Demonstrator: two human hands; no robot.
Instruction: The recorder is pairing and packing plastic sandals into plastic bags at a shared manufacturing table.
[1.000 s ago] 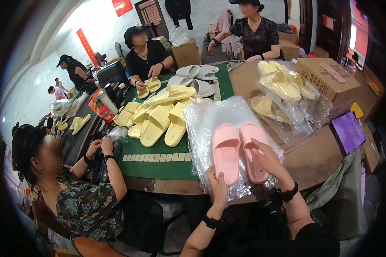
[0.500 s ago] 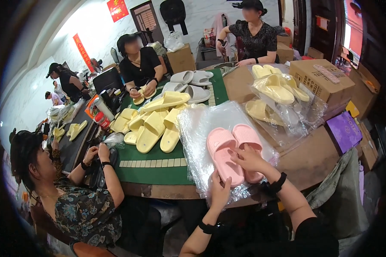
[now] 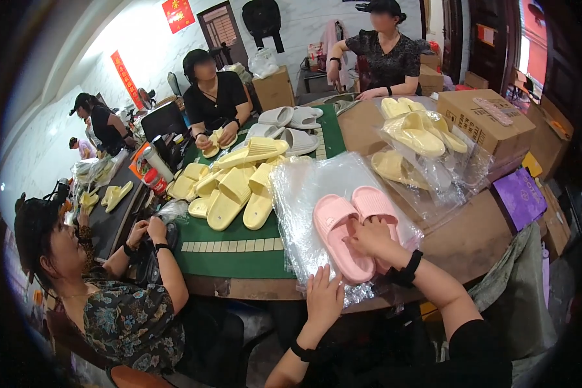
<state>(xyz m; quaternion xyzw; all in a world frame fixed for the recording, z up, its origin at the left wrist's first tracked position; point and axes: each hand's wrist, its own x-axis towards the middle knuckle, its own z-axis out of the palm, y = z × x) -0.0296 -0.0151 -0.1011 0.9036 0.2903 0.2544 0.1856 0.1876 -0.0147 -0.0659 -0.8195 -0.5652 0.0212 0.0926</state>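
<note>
A pair of pink slippers (image 3: 343, 236) lies side by side, toes pointing away from me, on a stack of clear plastic bags (image 3: 304, 213). My right hand (image 3: 373, 239) is over the pair, its fingers bent around the inner edges by the straps; the fingertips are partly hidden. Just left of the slippers' heels, my left hand (image 3: 323, 301) rests on the near edge of the bags. Its fingers are outstretched and it holds nothing.
Yellow slippers (image 3: 229, 194) are heaped on the green mat (image 3: 239, 258) to the left, with grey slippers (image 3: 297, 139) behind. Bagged yellow slippers (image 3: 417, 132) lie at right beside a cardboard box (image 3: 482, 123). Co-workers sit at left and across the table.
My left hand has let go of the left pink slipper and moved down onto the bags. The slippers have shifted slightly right, and my right hand's fingers have bent further in between them.
</note>
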